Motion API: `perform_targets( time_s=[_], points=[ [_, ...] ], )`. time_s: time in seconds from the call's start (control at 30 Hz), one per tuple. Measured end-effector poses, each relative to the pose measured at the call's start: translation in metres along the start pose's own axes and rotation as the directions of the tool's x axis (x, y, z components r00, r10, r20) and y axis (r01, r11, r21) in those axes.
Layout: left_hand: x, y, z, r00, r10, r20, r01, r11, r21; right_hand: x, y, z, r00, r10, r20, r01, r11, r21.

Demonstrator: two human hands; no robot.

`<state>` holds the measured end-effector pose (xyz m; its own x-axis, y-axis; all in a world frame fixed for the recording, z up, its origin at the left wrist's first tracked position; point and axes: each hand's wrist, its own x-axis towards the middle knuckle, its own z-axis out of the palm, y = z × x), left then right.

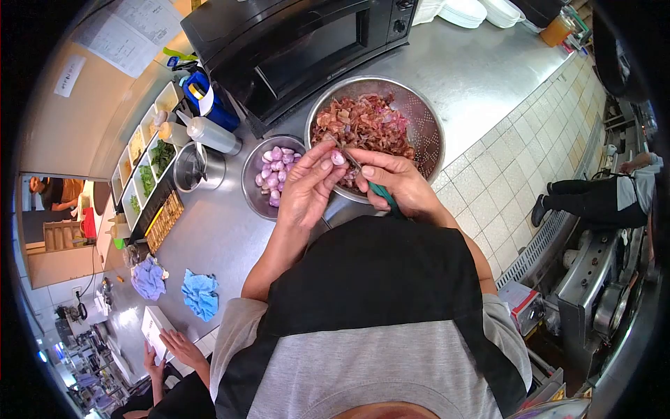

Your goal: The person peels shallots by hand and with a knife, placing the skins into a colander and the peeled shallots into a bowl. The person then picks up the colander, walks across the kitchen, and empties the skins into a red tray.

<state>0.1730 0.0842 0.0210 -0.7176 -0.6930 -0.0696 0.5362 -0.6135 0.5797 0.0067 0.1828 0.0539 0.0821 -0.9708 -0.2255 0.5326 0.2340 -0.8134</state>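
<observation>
My left hand (308,183) pinches a small peeled shallot (338,158) between thumb and fingers. In my right hand (399,180) is a paring knife (383,196) with a green handle, its blade close against the shallot. Both hands are over the near rim of a perforated steel colander (427,128), which is heaped with reddish-brown shallot skins (363,122). Just left of it, a steel bowl (249,183) holds several peeled purple shallots (276,167). My left wrist passes beside that bowl's right edge.
A black oven (300,56) stands behind the colander. Squeeze bottles (213,134), a steel pot (199,170) and a rack of herb trays (148,178) line the left side. Blue (200,294) and purple cloths (149,278) lie on the steel counter (230,244). A co-worker's hands (180,347) touch a white box (155,328).
</observation>
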Motion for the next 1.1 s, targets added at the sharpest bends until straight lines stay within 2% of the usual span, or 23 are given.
perform_targets(
  time_s=[0.13, 0.2, 0.23, 0.3, 0.4, 0.53, 0.6, 0.63, 0.7, 0.83, 1.03, 1.1],
  points=[
    [0.001, -0.001, 0.002, 0.998, -0.029, -0.047, 0.026, 0.998, -0.053, -0.001, 0.0, 0.002, 1.0, -0.01, 0.001, 0.01, 0.998, 0.057],
    [0.0, 0.0, 0.005, 0.995, -0.023, -0.095, 0.021, 0.999, -0.028, -0.002, -0.003, 0.005, 0.999, -0.035, -0.024, 0.032, 0.993, -0.111],
    [0.001, -0.002, 0.005, 0.995, -0.024, -0.095, 0.021, 0.999, -0.027, -0.001, 0.0, 0.005, 0.999, -0.035, -0.024, 0.032, 0.993, -0.11],
    [0.002, -0.005, 0.003, 0.992, 0.028, -0.125, -0.027, 1.0, 0.014, 0.003, 0.006, 0.003, 0.992, -0.124, -0.023, 0.115, 0.962, -0.249],
    [0.002, -0.006, 0.004, 0.99, 0.035, -0.135, -0.03, 0.999, 0.034, 0.002, 0.006, 0.004, 0.99, -0.126, -0.062, 0.099, 0.939, -0.33],
    [0.001, -0.005, 0.003, 0.992, 0.042, -0.117, -0.033, 0.996, 0.079, 0.004, 0.01, -0.002, 0.99, -0.117, -0.076, 0.084, 0.934, -0.347],
    [0.001, -0.003, 0.006, 0.996, 0.024, -0.084, -0.017, 0.996, 0.088, 0.003, 0.006, -0.003, 0.996, -0.09, -0.023, 0.084, 0.98, -0.179],
    [0.001, -0.002, 0.005, 0.996, 0.025, -0.085, -0.018, 0.996, 0.088, 0.002, 0.004, -0.002, 0.996, -0.089, -0.021, 0.083, 0.98, -0.18],
    [0.002, -0.002, 0.004, 0.996, -0.024, -0.081, 0.025, 1.0, 0.017, -0.001, -0.002, 0.0, 0.999, 0.035, -0.025, -0.034, 0.997, 0.072],
    [0.002, -0.003, 0.006, 0.993, -0.032, -0.117, 0.034, 0.999, 0.02, -0.001, -0.002, 0.001, 0.998, 0.046, -0.043, -0.04, 0.991, 0.127],
    [0.002, -0.004, 0.004, 0.996, 0.008, -0.085, -0.001, 0.997, 0.08, 0.0, 0.002, -0.002, 1.0, 0.017, -0.018, -0.016, 0.997, 0.075],
    [0.002, -0.001, 0.007, 0.997, -0.023, -0.074, 0.027, 0.998, 0.052, 0.001, 0.003, -0.006, 0.995, -0.044, -0.091, 0.054, 0.992, 0.112]
  ],
)
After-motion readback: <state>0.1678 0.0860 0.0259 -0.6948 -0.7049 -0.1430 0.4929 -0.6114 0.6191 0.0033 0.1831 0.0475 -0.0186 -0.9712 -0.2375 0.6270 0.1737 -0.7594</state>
